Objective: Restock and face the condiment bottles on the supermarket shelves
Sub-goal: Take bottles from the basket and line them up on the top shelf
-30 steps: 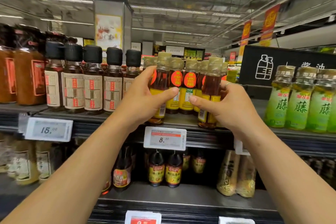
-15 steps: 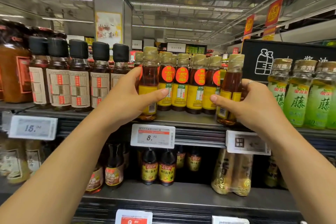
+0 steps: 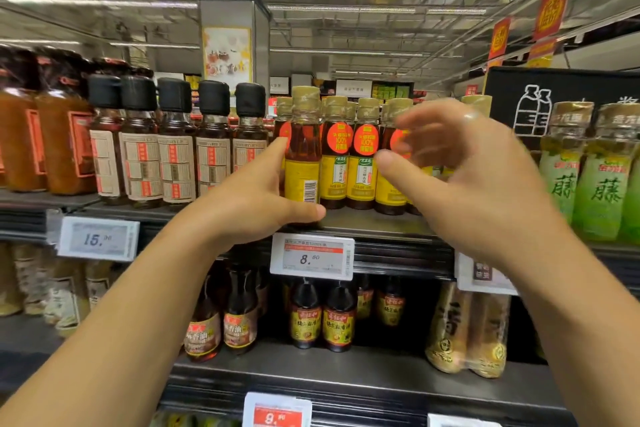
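Small amber oil bottles point(image 3: 362, 163) with gold caps, yellow labels and red round stickers stand in a row on the upper shelf point(image 3: 374, 224). My left hand point(image 3: 249, 198) grips the leftmost front bottle point(image 3: 303, 156), which stands at the shelf edge with its barcode side facing me. Its thumb lies across the base and its index finger is on the left side. My right hand point(image 3: 460, 177) is blurred in front of the right end of the row, fingers spread and loosely curved, holding nothing. A gold cap point(image 3: 477, 103) shows behind it.
Black-capped dark bottles point(image 3: 176, 156) stand left of the row, green-labelled bottles point(image 3: 602, 180) to the right. A price tag point(image 3: 311, 256) reading 8.60 hangs on the shelf edge. The lower shelf holds dark sauce bottles point(image 3: 322, 319) and tan packs point(image 3: 467, 333).
My right hand has let go of the bottle it held at the row's right end and moved left, now blurred. My left hand still holds its bottle at the shelf front.
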`<state>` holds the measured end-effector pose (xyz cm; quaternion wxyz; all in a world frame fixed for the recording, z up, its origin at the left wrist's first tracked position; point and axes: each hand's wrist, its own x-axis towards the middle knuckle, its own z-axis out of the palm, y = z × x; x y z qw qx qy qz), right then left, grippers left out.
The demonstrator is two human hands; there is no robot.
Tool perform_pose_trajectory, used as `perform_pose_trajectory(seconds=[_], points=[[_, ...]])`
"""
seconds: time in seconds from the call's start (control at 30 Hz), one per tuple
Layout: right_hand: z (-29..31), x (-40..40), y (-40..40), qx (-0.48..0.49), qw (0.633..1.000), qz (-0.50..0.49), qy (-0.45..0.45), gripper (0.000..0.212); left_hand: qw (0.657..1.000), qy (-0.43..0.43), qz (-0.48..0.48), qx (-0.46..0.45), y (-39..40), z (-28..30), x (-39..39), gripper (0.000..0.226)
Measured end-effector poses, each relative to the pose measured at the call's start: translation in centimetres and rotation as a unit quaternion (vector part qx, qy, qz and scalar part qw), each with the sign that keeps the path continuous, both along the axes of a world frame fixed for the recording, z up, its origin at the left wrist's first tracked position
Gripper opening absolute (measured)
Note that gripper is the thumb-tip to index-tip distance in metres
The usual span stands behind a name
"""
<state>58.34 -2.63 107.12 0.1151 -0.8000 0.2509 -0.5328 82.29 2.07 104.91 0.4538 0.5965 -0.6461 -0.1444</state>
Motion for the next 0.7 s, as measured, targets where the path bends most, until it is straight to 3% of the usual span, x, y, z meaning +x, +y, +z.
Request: perform_pose_trajectory(seconds=[0.13, 0.2, 0.27, 0.37, 0.47, 0.7], points=[[3.0, 4.8, -1.1, -0.009, 0.996, 0.042, 0.078, 0.061, 1.0, 0.001, -0.009, 0.0, 0.1, 0.1, -0.1, 0.07], [4.0, 6.4, -1.7, -0.024, 0.992, 0.042, 0.119, 0.066, 1.0, -0.003, -0.003, 0.012, 0.1, 0.3, -0.2, 0.081], [4.6, 7.2, -2.2, -0.04, 0.99, 0.038, 0.127, 0.055, 0.999, -0.016, 0.012, 0.026, 0.2, 0.6, -0.2, 0.093], [4.9, 7.3, -2.6, -0.034, 0.991, 0.055, 0.117, 0.033, 0.999, -0.036, 0.002, 0.039, 0.4, 1.0, -0.3, 0.091], [5.2, 7.6, -2.9, -0.037, 0.99, 0.061, 0.123, 0.028, 0.998, -0.038, 0.019, 0.046, 0.4, 1.1, -0.6, 0.092], [6.6, 9.3, -3.0, -0.062, 0.98, 0.028, 0.186, 0.038, 0.989, -0.065, 0.128, -0.027, 0.6, -0.4, -1.5, 0.05]])
